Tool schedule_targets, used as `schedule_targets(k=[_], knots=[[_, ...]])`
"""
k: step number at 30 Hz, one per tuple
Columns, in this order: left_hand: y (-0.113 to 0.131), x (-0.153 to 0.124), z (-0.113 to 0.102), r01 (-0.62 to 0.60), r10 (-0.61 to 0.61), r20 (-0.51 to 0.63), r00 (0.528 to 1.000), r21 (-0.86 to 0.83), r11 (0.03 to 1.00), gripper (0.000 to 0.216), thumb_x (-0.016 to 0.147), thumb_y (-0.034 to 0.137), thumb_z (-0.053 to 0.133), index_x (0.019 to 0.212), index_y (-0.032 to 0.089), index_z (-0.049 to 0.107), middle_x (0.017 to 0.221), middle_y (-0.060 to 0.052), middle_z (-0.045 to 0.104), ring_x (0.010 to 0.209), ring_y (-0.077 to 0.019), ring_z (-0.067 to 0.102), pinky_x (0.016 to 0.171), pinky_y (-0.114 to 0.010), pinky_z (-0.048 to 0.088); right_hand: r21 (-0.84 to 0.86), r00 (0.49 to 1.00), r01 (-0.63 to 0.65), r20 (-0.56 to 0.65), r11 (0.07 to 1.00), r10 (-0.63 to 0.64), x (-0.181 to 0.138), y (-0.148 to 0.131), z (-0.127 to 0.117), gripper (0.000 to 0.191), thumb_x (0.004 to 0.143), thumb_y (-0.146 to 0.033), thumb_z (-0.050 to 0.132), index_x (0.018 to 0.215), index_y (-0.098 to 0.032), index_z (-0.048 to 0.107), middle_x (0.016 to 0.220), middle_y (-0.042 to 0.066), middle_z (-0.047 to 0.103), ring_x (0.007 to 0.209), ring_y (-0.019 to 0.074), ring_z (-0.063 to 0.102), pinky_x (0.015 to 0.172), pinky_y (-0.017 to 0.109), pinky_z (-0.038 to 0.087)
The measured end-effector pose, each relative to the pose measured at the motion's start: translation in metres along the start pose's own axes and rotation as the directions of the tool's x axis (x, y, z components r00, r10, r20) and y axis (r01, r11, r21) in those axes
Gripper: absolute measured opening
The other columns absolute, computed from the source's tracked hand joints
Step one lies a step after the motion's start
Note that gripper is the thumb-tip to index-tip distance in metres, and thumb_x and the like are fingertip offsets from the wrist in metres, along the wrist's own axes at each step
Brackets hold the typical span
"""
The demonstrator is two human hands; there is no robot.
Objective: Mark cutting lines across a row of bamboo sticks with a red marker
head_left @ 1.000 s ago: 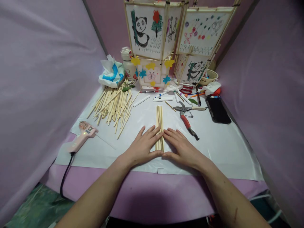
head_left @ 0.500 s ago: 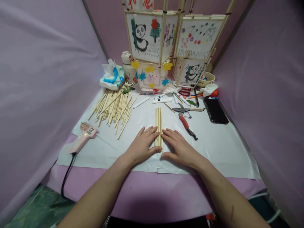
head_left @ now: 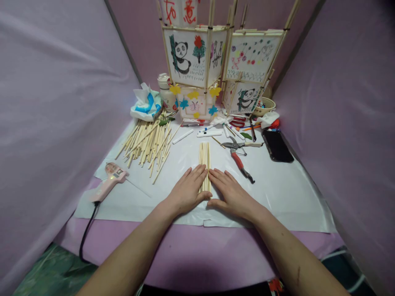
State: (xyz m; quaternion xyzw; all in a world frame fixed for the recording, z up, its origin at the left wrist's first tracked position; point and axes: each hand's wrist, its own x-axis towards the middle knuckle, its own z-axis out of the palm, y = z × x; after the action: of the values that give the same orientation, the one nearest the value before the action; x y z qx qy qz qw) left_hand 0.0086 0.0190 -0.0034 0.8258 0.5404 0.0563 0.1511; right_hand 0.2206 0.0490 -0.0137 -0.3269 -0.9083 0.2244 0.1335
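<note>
Left hand: the left hand (head_left: 187,191) lies flat, palm down, fingers stretched out and close together; it grips nothing, and its fingertips rest against the left edge of the stick row.
Right hand: the right hand (head_left: 231,194) lies flat and spread in the same way, closing on nothing, its forefinger along the right edge of the row.
Hands together: the two thumbs nearly meet at the near end of the row, so the hands flank it from both sides.
Stick row: the stick row (head_left: 204,156), a few pale wooden sticks side by side, lies between the hands and runs straight away from them; its far half is uncovered.
Sheet: the white sheet (head_left: 277,193) is under both hands, spread on the bench (head_left: 200,250) with its purple cloth.
Loose sticks: a stick pile (head_left: 148,139) lies beyond and left of the left hand, well apart from it.
Glue gun: a pink glue gun (head_left: 108,180) lies left of the left hand, its black cord running off the near edge.
Shears: red-handled shears (head_left: 239,155) lie just beyond the right hand, near its fingertips.
Phone: a dark phone (head_left: 277,146) lies farther right of the shears.
Markers: white markers (head_left: 210,133) lie past the far end of the row.
Lanterns: paper lanterns (head_left: 193,57) with painted pandas stand farthest from the hands.
</note>
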Motion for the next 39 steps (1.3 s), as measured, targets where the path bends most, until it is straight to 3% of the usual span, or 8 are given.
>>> schedule_targets(k=[8,14,19,22,24,26,31,39], knots=[[0.000,0.001,0.002,-0.009,0.006,-0.085,0.996,-0.037,0.999,0.070,0.099,0.049,0.052,0.158,0.017,0.032,0.166,-0.014,0.027,0.156,-0.0260,0.019,0.127,-0.051,0.013,0.025,1.000,-0.022,-0.020,0.999,0.022,0.000,0.000,0.000,0.089,0.088,-0.060,0.066,0.158,-0.016,0.031,0.163,0.020,0.033,0.153,0.0332,0.028,0.123,0.059,0.024],[-0.012,0.008,-0.005,0.061,-0.084,-0.164,0.983,-0.137,0.989,0.067,0.100,0.045,0.048,0.156,0.011,0.033,0.166,-0.018,0.025,0.156,-0.0275,0.017,0.126,-0.051,0.014,0.120,0.994,-0.030,-0.099,0.992,0.042,0.006,0.011,0.002,0.088,0.087,-0.058,0.067,0.157,-0.015,0.034,0.161,0.022,0.037,0.151,0.0345,0.031,0.122,0.059,0.030],[-0.043,0.058,-0.027,0.020,-0.141,-0.259,0.956,-0.419,0.908,0.062,0.100,0.047,0.043,0.151,0.012,0.042,0.159,-0.018,0.041,0.149,-0.0262,0.036,0.123,-0.046,0.026,0.247,0.966,-0.049,-0.236,0.968,0.109,0.034,0.012,-0.013,0.058,0.097,-0.041,0.056,0.149,-0.019,0.045,0.152,0.018,0.049,0.143,0.0278,0.046,0.119,0.050,0.038],[-0.063,0.101,-0.036,-0.025,-0.147,-0.297,0.943,-0.506,0.862,0.053,0.100,0.044,0.041,0.142,0.013,0.054,0.150,-0.015,0.053,0.141,-0.0235,0.047,0.119,-0.040,0.033,0.274,0.957,0.084,-0.291,0.958,-0.001,0.037,-0.009,-0.027,0.044,0.096,-0.038,0.057,0.137,-0.022,0.057,0.143,0.015,0.058,0.136,0.0259,0.053,0.116,0.048,0.043],[-0.074,0.125,-0.036,-0.058,-0.132,-0.302,0.944,-0.546,0.836,0.047,0.099,0.041,0.042,0.133,0.015,0.062,0.141,-0.013,0.062,0.134,-0.0226,0.055,0.114,-0.039,0.039,0.328,0.968,0.188,-0.220,0.926,-0.119,0.026,-0.028,-0.030,0.039,0.095,-0.036,0.059,0.131,-0.023,0.061,0.138,0.013,0.063,0.130,0.0244,0.059,0.112,0.045,0.047],[-0.081,0.142,-0.031,-0.083,-0.113,-0.298,0.948,-0.573,0.815,0.044,0.099,0.041,0.043,0.124,0.014,0.068,0.132,-0.012,0.068,0.124,-0.0231,0.062,0.109,-0.038,0.043,0.414,0.970,0.237,-0.052,0.879,-0.238,0.010,-0.045,-0.026,0.040,0.094,-0.031,0.060,0.133,-0.023,0.060,0.132,0.010,0.069,0.125,0.0215,0.064,0.108,0.041,0.051],[-0.087,0.159,-0.017,-0.135,-0.075,-0.294,0.953,-0.634,0.762,0.046,0.100,0.043,0.042,0.120,0.012,0.070,0.124,-0.012,0.072,0.113,-0.0220,0.067,0.102,-0.033,0.047,0.450,0.876,0.396,0.076,0.801,-0.476,-0.012,-0.058,-0.001,0.053,0.091,-0.030,0.059,0.142,-0.020,0.053,0.144,0.012,0.060,0.134,0.0196,0.057,0.110,0.039,0.049],[-0.087,0.159,-0.015,-0.203,0.009,-0.326,0.945,-0.563,0.801,0.046,0.100,0.046,0.043,0.111,0.013,0.074,0.110,-0.008,0.075,0.105,-0.0217,0.067,0.098,-0.031,0.047,0.361,0.870,0.415,0.110,0.835,-0.480,-0.002,-0.041,0.009,0.057,0.094,-0.037,0.054,0.147,-0.016,0.047,0.150,0.015,0.054,0.141,0.0204,0.049,0.116,0.040,0.043]])
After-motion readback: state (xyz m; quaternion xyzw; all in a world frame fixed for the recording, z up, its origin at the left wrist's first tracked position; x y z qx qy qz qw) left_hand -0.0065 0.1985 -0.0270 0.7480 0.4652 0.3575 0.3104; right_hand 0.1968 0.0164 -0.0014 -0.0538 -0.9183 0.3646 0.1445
